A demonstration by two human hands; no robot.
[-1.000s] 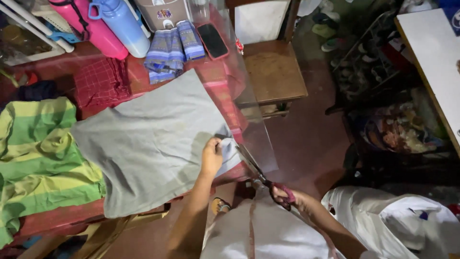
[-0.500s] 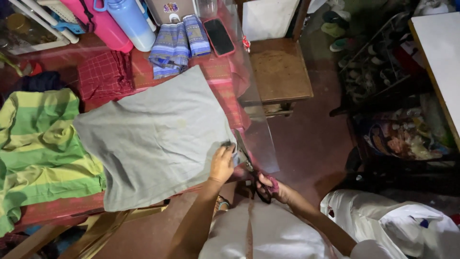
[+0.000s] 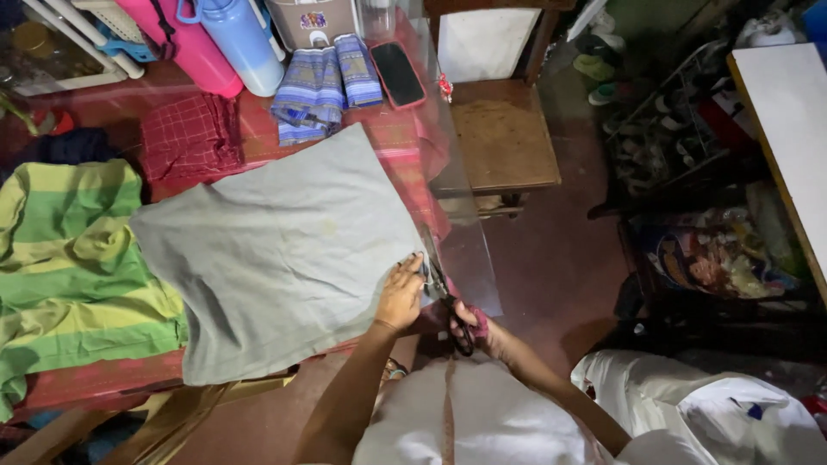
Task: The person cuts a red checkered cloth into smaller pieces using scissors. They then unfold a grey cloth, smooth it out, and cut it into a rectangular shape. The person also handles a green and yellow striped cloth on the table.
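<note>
Open floor (image 3: 551, 258) lies right of the table edge. A wooden chair (image 3: 504, 138) blocks farther ahead. Folded cloths (image 3: 323, 82) and a phone (image 3: 398, 75) crowd the table's far side.

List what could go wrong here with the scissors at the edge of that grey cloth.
The left hand pins the grey cloth right beside the blades of the scissors held by the right hand, so its fingertips could get nipped. The cloth hangs past the table edge and looks rumpled, so a cut may wander. The phone lies near the table's edge and could be knocked off if the cloth is tugged.
</note>
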